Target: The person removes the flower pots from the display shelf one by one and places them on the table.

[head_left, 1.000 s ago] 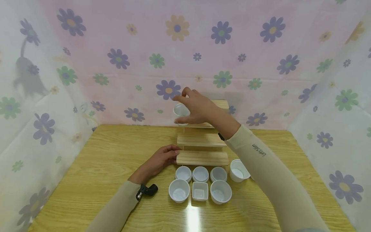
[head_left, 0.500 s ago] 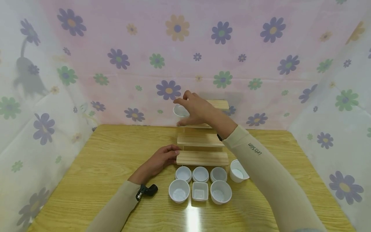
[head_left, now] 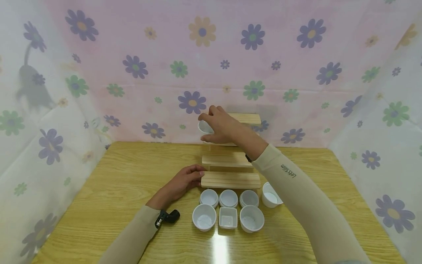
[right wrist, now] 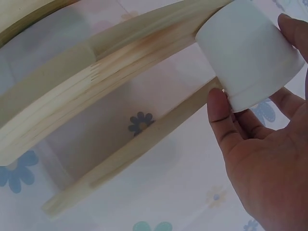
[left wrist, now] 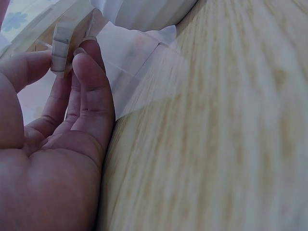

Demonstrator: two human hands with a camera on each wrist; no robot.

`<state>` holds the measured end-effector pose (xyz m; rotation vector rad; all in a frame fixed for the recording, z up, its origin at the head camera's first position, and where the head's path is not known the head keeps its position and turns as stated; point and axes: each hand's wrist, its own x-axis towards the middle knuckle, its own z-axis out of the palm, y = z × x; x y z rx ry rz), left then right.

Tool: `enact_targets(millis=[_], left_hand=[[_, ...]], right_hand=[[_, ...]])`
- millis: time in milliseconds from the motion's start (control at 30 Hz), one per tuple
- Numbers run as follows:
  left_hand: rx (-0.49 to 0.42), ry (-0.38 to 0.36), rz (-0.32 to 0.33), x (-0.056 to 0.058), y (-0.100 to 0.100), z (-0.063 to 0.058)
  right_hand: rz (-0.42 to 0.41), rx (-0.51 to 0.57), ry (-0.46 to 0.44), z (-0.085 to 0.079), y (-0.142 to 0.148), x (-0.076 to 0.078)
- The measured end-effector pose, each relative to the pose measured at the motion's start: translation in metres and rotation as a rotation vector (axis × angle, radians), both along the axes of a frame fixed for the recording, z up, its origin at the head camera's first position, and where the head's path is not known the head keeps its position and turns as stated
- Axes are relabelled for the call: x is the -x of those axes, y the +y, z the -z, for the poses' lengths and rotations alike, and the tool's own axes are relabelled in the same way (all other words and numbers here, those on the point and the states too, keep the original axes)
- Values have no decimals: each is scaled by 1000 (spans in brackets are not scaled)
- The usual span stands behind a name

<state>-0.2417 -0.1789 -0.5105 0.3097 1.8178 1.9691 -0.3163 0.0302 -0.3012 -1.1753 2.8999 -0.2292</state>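
Note:
A tiered wooden display rack stands mid-table, with several narrow board shelves. My left hand pinches the left end of its lowest board; the left wrist view shows fingers and thumb around that board end. My right hand reaches up to the rack's upper left and holds a white cup. In the right wrist view, the cup has its base at an upper board, with thumb and fingers spread around its rim. The hand hides part of the cup and shelf in the head view.
In front of the rack sit several white round cups and a square white dish in two rows. Another white cup stands at right, partly behind the right sleeve. Flowered cloth surrounds the table.
The right hand has lowered slightly and its fingers have drawn closer around the white cup, which stays in nearly the same place. The left hand has not moved.

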Motion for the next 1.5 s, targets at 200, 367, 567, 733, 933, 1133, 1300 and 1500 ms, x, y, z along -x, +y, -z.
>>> enact_targets(millis=[200, 367, 567, 733, 933, 1133, 1300, 1500], left_hand=[[-3, 15, 13, 0, 1, -1], [-4, 22, 17, 0, 0, -1], [1, 19, 8, 1, 1, -1], [9, 20, 3, 0, 2, -3], [16, 23, -2, 0, 2, -2], [16, 29, 5, 1, 1, 1], [17, 23, 0, 1, 1, 1], [23, 16, -9, 0, 1, 1]], right_hand=[[0, 18, -8, 0, 1, -2], [-4, 34, -9, -1, 4, -6], [-29, 108, -6, -4, 10, -14], [-34, 174, 2, -6, 17, -24], [-40, 225, 16, -6, 28, -33], [-21, 270, 10, -6, 40, -44], [-26, 318, 18, -3, 48, -53], [-56, 370, 52, 0, 58, -65]])
